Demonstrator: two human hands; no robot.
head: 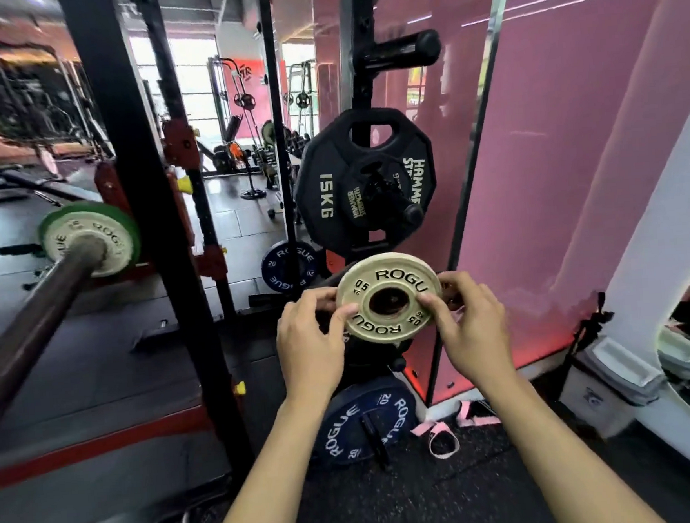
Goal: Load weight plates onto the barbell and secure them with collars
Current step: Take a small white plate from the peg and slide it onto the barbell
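Note:
I hold a small cream ROGUE 0.5 kg plate [387,295] upright in front of the storage rack, its face toward me. My left hand [310,341] grips its left edge and my right hand [468,326] grips its right edge. The barbell sleeve [33,320] points toward me at the left. A cream plate [89,242] sits on that sleeve against a green plate [126,219] behind it. No collar shows on the sleeve.
A black rack upright [144,218] stands between me and the barbell. Black 15 kg Hammer Strength plates [330,189] hang on a storage peg above my hands. Blue 20 kg plates [346,424] rest low on the rack, with another [288,265] behind. Pink straps [441,434] lie on the floor by a pink wall [573,163].

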